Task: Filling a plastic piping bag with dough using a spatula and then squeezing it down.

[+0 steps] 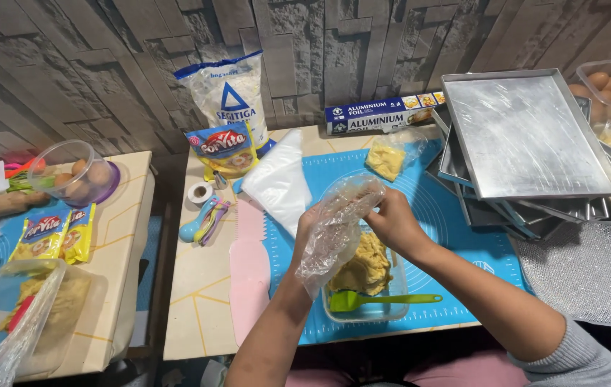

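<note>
Both hands are up over the blue mat point(456, 236) on the table point(198, 301). The left hand point(312, 226) is inside a clear plastic glove point(337, 222), and the right hand point(391, 218) pinches its cuff. Right below sits a tub of dough point(366, 269) with a green spatula point(384, 299) resting on it.

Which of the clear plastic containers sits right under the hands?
The rectangular container on the blue mat, holding yellow dough and a green spatula. The round bowl of eggs and the tub sit on the left table.
</note>
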